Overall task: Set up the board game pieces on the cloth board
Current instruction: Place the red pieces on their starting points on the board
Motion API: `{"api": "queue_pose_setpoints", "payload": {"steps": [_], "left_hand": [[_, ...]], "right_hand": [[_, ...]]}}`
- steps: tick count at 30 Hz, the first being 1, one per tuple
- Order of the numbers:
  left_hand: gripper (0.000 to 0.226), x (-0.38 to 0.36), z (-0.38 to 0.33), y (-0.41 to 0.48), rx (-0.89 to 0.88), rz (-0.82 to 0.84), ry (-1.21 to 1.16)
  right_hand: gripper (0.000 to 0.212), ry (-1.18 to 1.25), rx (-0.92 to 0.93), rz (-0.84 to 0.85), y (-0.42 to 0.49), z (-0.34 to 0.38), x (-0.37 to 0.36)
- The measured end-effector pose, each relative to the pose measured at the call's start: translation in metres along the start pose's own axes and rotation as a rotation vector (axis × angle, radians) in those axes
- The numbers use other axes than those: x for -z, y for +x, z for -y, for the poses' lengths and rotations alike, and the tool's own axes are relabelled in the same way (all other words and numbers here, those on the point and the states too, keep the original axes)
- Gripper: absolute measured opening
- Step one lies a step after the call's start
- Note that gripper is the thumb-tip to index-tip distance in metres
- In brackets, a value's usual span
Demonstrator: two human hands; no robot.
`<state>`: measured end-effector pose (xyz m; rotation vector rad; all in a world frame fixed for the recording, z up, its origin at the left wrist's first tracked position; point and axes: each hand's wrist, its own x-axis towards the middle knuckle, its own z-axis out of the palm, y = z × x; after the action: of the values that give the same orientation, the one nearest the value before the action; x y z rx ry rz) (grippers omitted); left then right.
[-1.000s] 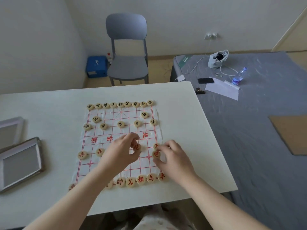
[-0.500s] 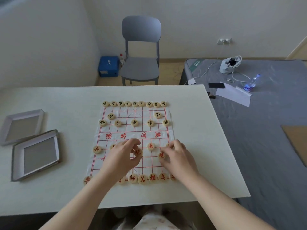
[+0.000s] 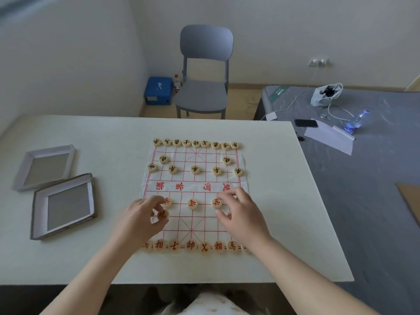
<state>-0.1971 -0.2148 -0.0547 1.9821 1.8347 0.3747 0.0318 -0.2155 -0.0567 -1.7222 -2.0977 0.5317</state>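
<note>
Nearly done, white red-lined cloth board | left hand grip: pinching pale round wooden red-lettered disc | right hand grip: pinching second such disc, half-hidden

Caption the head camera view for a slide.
Left hand pinches a red-marked piece on the cloth board while the right hand covers another; black-marked pieces line the far side.

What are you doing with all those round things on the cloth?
A person is setting up a board game on a cloth board on a white table. The black pieces on the far side are placed, and a red row lines the near edge. The left hand pinches a red piece on the left; the right hand covers another, mostly hidden.
</note>
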Motion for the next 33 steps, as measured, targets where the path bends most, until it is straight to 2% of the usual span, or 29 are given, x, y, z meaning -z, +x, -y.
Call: {"api": "queue_pose_setpoints", "payload": {"steps": [2,6,11,22,33], "left_hand": [[0.044,0.002,0.008,-0.002,0.022,0.022,0.003],[0.05,0.0,0.015,-0.002,0.041,0.057,0.007],[0.048,-0.004,0.02,0.002,0.04,0.056,0.06],[0.044,0.0,0.024,0.004,0.02,0.033,0.105],[0.051,0.005,0.022,0.001,0.049,0.022,0.089]], "right_hand": [[0.022,0.026,0.001,0.001,0.003,0.004,-0.006],[0.022,0.031,0.034,0.04,0.007,0.013,-0.015],[0.026,0.031,0.018,0.095,0.013,0.016,-0.015],[0.026,0.063,-0.022,0.101,0.015,0.016,-0.018],[0.027,0.048,-0.016,0.107,0.013,0.015,-0.017]]}}
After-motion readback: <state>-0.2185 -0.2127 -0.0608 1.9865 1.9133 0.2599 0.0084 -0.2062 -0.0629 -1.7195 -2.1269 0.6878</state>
